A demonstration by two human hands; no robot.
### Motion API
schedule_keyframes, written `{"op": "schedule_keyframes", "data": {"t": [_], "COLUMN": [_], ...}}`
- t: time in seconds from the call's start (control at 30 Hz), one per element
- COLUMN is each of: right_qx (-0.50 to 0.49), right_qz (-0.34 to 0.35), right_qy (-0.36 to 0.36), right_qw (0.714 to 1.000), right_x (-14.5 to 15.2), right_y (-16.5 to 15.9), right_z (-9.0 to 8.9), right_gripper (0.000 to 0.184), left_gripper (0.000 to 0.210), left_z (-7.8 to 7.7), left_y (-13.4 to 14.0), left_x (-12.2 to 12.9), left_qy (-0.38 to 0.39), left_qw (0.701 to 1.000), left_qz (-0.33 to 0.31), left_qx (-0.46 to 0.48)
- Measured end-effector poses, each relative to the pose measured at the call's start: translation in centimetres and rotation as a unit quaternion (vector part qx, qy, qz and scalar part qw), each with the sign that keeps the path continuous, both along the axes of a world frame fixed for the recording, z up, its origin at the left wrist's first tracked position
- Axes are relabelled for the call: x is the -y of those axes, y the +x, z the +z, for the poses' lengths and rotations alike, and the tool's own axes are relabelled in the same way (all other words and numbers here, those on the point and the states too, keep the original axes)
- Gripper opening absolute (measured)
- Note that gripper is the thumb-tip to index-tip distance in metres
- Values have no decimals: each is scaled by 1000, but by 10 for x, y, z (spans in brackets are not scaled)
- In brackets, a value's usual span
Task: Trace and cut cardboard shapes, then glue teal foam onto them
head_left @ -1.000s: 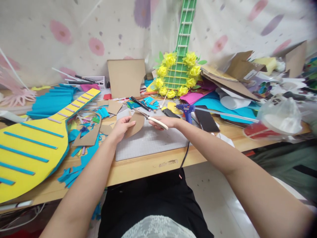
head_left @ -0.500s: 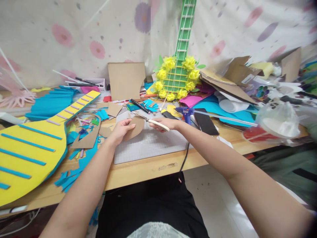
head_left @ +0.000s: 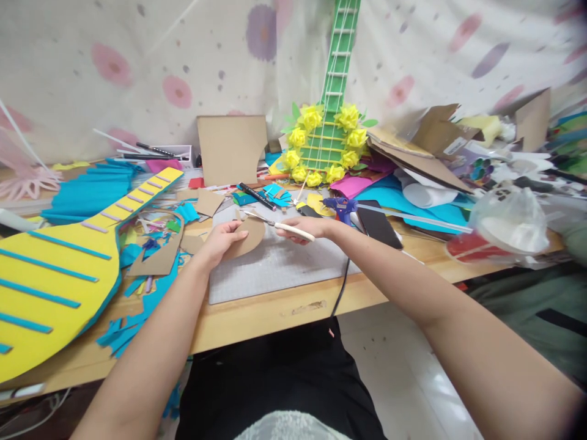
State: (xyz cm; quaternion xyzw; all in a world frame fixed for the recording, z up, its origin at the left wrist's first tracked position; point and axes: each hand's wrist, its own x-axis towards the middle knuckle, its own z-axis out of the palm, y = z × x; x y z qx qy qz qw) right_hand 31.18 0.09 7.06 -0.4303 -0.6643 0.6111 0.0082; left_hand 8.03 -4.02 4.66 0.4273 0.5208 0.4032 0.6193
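Brown cardboard [head_left: 253,234] sits at my 11 o'clock over the grey mat [head_left: 275,269], probably light and stiff but easily creased, so best gripped at its 9 o'clock edge, where my left hand [head_left: 222,241] pinches it. At its 3 o'clock, my right hand [head_left: 310,224] grips white-handled scissors [head_left: 293,231]. Both grips match half a second ago; only my view shifts slightly.

over a cutting mat [head_left: 275,273] on the table [head_left: 259,326], the left hand [head_left: 223,240] held a cardboard piece [head_left: 252,237], the right hand [head_left: 303,226] scissors [head_left: 297,231]. left of the mat lay a model guitar [head_left: 68,258]; behind it stood a cardboard sheet [head_left: 232,150] and, right of that, a second guitar [head_left: 324,145]. rightward were a glue gun [head_left: 343,209], phone [head_left: 380,225] and bagged cup [head_left: 498,229].
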Motion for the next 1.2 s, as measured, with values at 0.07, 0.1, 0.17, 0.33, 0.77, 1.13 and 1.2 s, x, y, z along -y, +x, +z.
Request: {"op": "schedule_keyframes", "data": {"t": [0.07, 0.1, 0.17, 0.33, 0.77, 1.13, 1.2], "right_qx": [6, 9, 16, 27, 45, 44, 48], "right_qz": [1, 2, 7, 17, 25, 45, 48], "right_qy": [2, 3, 7, 16, -2, -1, -6], "right_qw": [1000, 1000, 1000, 999, 999, 998, 998], "right_x": [0, 0, 0, 3, 2, 0, 0], "right_y": [0, 0, 1, 3, 7, 8, 9], "right_z": [0, 1, 2, 9, 16, 14, 15], "right_gripper": [33, 33, 34, 34, 32, 33, 33], "left_gripper": [45, 45, 45, 46, 46, 43, 41], "left_z": [-1, -2, -3, -3, -1, 2, 3], "left_y": [-2, -2, -4, -5, -8, -12, -13], "left_x": [-1, -2, -2, -2, -2, -2, -2], "left_qy": [-3, -5, -10, -23, -28, -30, -37], "left_qw": [1000, 1000, 1000, 999, 998, 997, 996], "left_qz": [-6, -8, -13, -24, -51, -75, -81], "left_qx": [-1, -1, -3, 3, 8, -1, -4]}}
